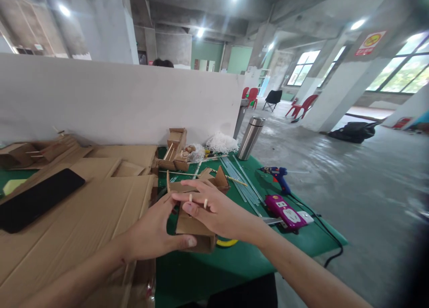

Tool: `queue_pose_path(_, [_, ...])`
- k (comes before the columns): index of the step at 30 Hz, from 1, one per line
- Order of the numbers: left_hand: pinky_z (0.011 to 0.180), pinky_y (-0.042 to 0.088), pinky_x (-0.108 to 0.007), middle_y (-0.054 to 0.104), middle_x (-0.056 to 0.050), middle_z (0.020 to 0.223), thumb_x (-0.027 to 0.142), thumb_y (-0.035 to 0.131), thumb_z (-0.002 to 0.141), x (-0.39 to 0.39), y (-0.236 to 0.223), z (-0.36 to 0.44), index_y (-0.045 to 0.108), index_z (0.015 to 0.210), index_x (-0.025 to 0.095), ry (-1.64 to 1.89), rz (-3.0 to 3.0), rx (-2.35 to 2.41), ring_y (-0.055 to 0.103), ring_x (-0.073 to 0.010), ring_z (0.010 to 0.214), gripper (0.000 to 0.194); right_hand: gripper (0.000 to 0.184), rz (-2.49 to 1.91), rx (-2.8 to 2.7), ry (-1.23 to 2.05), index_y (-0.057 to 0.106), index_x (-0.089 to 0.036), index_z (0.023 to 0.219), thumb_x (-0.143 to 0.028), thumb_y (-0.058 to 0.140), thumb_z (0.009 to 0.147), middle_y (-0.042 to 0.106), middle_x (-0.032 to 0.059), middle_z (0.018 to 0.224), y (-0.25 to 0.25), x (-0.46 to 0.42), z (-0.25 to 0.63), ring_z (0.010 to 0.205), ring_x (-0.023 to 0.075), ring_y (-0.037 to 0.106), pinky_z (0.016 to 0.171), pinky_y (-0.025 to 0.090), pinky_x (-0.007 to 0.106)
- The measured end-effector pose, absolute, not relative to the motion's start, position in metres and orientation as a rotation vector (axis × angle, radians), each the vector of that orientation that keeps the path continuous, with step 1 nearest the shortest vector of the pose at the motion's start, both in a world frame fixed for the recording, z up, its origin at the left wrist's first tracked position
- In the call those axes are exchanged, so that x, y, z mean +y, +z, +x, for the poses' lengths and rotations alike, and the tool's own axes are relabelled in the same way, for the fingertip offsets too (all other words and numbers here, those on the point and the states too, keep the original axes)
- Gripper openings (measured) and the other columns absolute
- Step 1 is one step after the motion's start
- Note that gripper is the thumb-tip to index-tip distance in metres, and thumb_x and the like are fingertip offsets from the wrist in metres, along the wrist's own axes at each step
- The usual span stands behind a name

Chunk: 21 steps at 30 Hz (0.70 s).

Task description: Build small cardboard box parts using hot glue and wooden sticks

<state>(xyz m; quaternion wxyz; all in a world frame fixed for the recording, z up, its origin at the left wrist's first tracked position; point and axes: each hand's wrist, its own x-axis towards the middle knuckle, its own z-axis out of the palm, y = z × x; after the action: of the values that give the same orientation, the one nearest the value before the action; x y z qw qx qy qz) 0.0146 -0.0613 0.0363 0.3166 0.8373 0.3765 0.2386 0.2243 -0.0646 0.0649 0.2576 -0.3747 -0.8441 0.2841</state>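
A small brown cardboard box (192,225) stands near the front of the green table, with its flaps raised at the back. My left hand (152,232) grips its left side, the thumb along the front and the fingertips at the top. Over the top lies my right hand (217,207), its fingers reaching toward my left fingertips and its thumb pressed down on the box. Beside that thumb, two pale wooden stick ends (205,204) poke up. Part of the box is hidden under my right hand. Behind it is an upright cardboard flap (221,179).
Large cardboard sheets (100,218) cover the left, with a black phone (42,200) on them. Clear glue sticks (239,180), a steel flask (250,138), a blue glue gun (280,177) and a purple power strip (284,213) are on the right. A white partition (117,102) stands behind.
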Motion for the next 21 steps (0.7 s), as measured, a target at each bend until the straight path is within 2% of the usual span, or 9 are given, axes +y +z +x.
queue_pose_path(3, [0.104, 0.044, -0.053, 0.056, -0.013, 0.137, 0.035, 0.075, 0.076, -0.062, 0.042, 0.015, 0.046, 0.134, 0.023, 0.650, 2.249, 1.012, 0.053, -0.0358, 0.125, 0.066, 0.037, -0.990, -2.247, 0.798, 0.059, -0.036, 0.135, -0.043, 0.044, 0.101, 0.043, 0.0051, 0.153, 0.065, -0.065, 0.223, 0.145, 0.0272, 0.031, 0.117, 0.027, 0.057])
queue_pose_path(6, [0.099, 0.049, -0.050, 0.058, -0.011, 0.134, 0.033, 0.074, 0.077, -0.065, 0.045, 0.014, 0.043, 0.137, 0.024, 0.665, 2.264, 1.040, 0.058, -0.0341, 0.120, 0.068, 0.044, -0.958, -2.194, 0.810, 0.054, -0.028, 0.140, -0.042, 0.052, 0.098, 0.047, 0.0080, 0.150, 0.066, -0.065, 0.222, 0.143, 0.0252, 0.034, 0.117, 0.028, 0.052])
queue_pose_path(9, [0.096, 0.051, -0.048, 0.058, -0.010, 0.132, 0.035, 0.073, 0.079, -0.067, 0.045, 0.011, 0.039, 0.139, 0.027, 0.682, 2.276, 1.080, 0.060, -0.0324, 0.116, 0.070, 0.054, -0.966, -2.101, 0.865, 0.047, -0.022, 0.142, -0.043, 0.059, 0.094, 0.049, 0.0114, 0.148, 0.065, -0.067, 0.224, 0.137, 0.0255, 0.043, 0.111, 0.039, 0.048])
queue_pose_path(11, [0.097, 0.051, -0.048, 0.055, -0.010, 0.137, 0.036, 0.072, 0.081, -0.068, 0.043, 0.009, 0.034, 0.142, 0.029, 0.703, 2.309, 1.093, 0.059, -0.0316, 0.117, 0.073, 0.050, -0.962, -2.023, 0.895, 0.048, -0.023, 0.139, -0.041, 0.059, 0.094, 0.051, 0.0108, 0.145, 0.063, -0.070, 0.227, 0.132, 0.0244, 0.049, 0.105, 0.046, 0.043])
queue_pose_path(15, [0.100, 0.049, -0.046, 0.044, -0.010, 0.148, 0.036, 0.068, 0.086, -0.068, 0.039, 0.004, 0.024, 0.148, 0.035, 0.748, 2.389, 1.054, 0.054, -0.0303, 0.125, 0.076, 0.031, -0.853, -1.916, 0.729, 0.058, -0.024, 0.126, -0.028, 0.055, 0.095, 0.062, 0.0083, 0.130, 0.056, -0.076, 0.232, 0.122, 0.0206, 0.057, 0.102, 0.048, 0.039])
queue_pose_path(21, [0.107, 0.045, -0.046, 0.047, -0.008, 0.147, 0.036, 0.066, 0.089, -0.068, 0.043, 0.003, 0.028, 0.147, 0.036, 0.797, 2.465, 1.024, 0.050, -0.0305, 0.132, 0.070, 0.024, -0.766, -1.894, 0.516, 0.063, -0.023, 0.116, -0.018, 0.049, 0.097, 0.070, 0.0095, 0.116, 0.050, -0.077, 0.232, 0.109, 0.0198, 0.064, 0.091, 0.055, 0.038])
